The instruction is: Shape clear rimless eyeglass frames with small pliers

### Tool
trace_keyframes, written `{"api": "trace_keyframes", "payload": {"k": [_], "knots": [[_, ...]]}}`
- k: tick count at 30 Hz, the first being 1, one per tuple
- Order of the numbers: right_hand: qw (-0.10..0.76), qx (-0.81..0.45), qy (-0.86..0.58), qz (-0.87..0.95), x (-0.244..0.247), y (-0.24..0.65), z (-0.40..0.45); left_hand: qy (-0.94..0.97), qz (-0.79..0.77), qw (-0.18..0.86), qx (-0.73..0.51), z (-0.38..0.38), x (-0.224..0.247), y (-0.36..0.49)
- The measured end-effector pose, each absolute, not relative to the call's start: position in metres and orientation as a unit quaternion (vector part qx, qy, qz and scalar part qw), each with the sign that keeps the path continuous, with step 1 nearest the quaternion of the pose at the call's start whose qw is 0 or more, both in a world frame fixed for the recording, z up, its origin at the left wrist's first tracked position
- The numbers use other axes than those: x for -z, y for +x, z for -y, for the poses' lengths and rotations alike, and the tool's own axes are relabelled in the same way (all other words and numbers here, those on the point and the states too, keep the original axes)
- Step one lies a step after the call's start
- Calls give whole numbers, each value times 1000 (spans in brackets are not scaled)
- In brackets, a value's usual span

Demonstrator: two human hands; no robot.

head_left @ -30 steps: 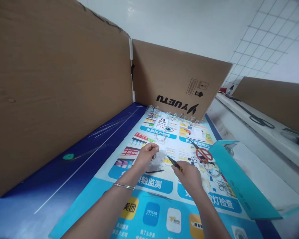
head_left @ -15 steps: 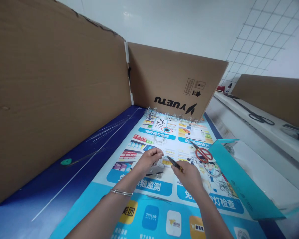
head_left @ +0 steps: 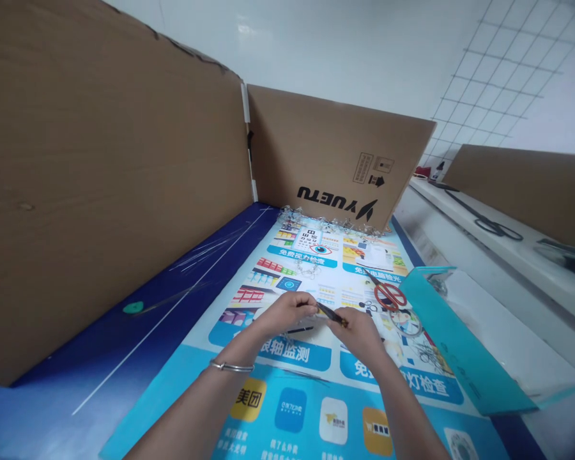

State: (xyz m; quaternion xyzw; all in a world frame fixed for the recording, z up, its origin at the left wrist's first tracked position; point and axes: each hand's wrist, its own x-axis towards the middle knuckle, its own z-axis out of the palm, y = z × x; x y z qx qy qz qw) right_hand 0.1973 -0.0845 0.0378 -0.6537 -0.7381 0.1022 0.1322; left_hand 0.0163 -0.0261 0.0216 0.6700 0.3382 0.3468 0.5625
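My right hand (head_left: 361, 331) grips small dark-nosed pliers (head_left: 332, 313), their tip pointing left. The tip reaches the fingertips of my left hand (head_left: 290, 313), which is closed in a pinch. Thin wire with clear bits seems to be in that pinch, but it is too small to make out well. Right of my hands lie scissors with red handles (head_left: 390, 296), a coil of thin wire (head_left: 407, 323) and a heap of loose wire pieces (head_left: 431, 354). A row of clear, wiry pieces (head_left: 335, 225) runs along the far edge of the printed sheet (head_left: 311, 383).
Cardboard panels stand at the left (head_left: 119, 191) and at the back (head_left: 326, 147). A teal-edged open box (head_left: 464, 345) sits to the right. Black scissors (head_left: 493, 225) lie on the white ledge (head_left: 460, 217). A small green object (head_left: 133, 308) rests on the blue surface.
The pliers' tip has moved left and closed the gap to my left fingertips. Both hands are now together. The view has shifted slightly.
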Motion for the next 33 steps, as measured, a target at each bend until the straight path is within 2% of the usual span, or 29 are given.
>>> {"api": "trace_keyframes", "payload": {"k": [14, 23, 33], "knots": [[193, -84, -645, 735, -35, 193, 86, 609, -374, 568, -408, 13, -2, 17], [162, -71, -623, 762, -28, 179, 88, 599, -364, 587, -406, 12, 2, 17], [190, -94, -605, 768, -23, 183, 87, 616, -352, 587, -390, 10, 5, 15]]}}
